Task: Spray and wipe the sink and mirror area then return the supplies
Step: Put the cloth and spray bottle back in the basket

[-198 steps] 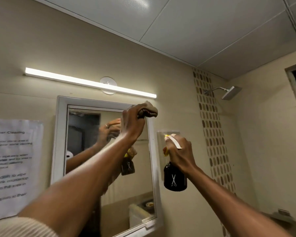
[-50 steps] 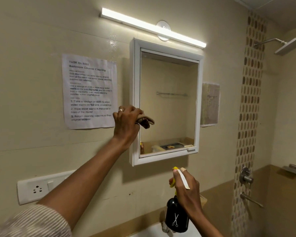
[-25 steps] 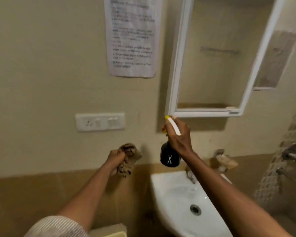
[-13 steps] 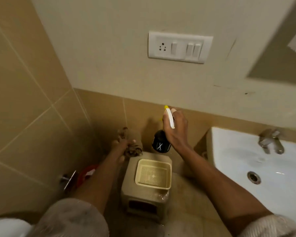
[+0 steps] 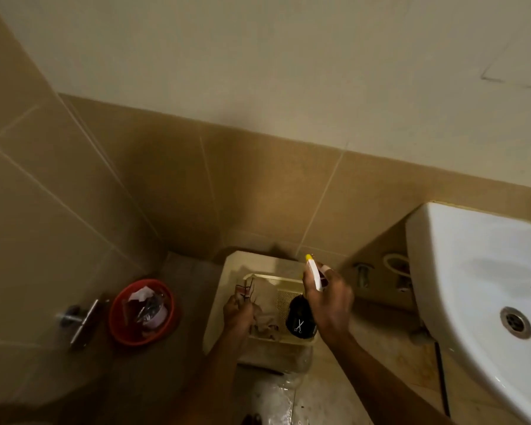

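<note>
While the crumpled brownish cleaning cloth [image 5: 265, 314] is lying in the shallow cream plastic tray [image 5: 288, 282], the left hand [image 5: 238, 311] is pressing down on its nine o'clock edge, fingers curled onto the fabric and gripping it. At the cloth's three o'clock, the black spray bottle with a white scissors mark [image 5: 299, 322] is hanging over the tray's three o'clock side; whether its base is touching the tray cannot be told. Its white trigger head with a yellow nozzle tip [image 5: 313, 273] is pointing toward twelve o'clock. The right hand [image 5: 328, 302] is wrapping around the bottle's neck, fingers closed tight on it, one fingertip [image 5: 328, 268] lying along the trigger.

The tray is sitting on top of a low beige plastic stool [image 5: 227, 286], which is standing on the wet-looking floor [image 5: 276, 397] close to the brown tiled wall [image 5: 258, 185]. At the stool's nine o'clock, a round red plastic bin [image 5: 115, 320] is standing on the floor, holding crumpled paper and wrappers. Further toward nine o'clock, a metal lever handle [image 5: 80, 317] is sticking out from the side wall. At the stool's three o'clock, the white ceramic sink [image 5: 472, 271] is filling the picture's edge, its metal drain [image 5: 515, 322] showing in the basin, and pipe fittings [image 5: 362, 274] are showing on the wall beneath it.
</note>
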Motion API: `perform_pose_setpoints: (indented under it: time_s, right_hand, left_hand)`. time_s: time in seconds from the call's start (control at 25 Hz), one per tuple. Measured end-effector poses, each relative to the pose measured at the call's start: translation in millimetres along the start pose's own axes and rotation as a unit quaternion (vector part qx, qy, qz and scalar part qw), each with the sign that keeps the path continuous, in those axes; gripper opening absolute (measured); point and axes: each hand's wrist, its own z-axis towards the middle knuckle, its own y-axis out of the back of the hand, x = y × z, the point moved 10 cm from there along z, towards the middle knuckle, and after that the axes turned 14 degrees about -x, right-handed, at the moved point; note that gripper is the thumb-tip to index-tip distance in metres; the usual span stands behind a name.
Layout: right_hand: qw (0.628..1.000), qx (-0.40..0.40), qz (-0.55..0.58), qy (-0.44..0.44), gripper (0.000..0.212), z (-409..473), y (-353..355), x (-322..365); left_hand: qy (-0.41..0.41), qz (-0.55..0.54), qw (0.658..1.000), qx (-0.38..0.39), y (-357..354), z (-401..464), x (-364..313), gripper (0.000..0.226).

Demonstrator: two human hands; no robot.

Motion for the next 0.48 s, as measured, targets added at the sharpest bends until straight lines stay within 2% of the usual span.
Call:
perform_pose_setpoints:
  time_s: [0.12,0.28,0.48]
  right_hand:
    - [0.998,0.032,-0.027,-0.040,0.035,-3,-26,-32]
    - [0.997,0.044,-0.043,-0.054,0.023,-7,-44,-55]
    - [0.996,0.046,-0.036,-0.066,0.018,-12,-56,-66]
  left_hand:
    - [0.003,-0.002,1.000,-0.002,-23,26,11,0.038]
    - [-0.010,0.002,1.000,0.000,-45,49,23,0.026]
    - [-0.006,0.012,1.000,0.006,-56,60,39,0.029]
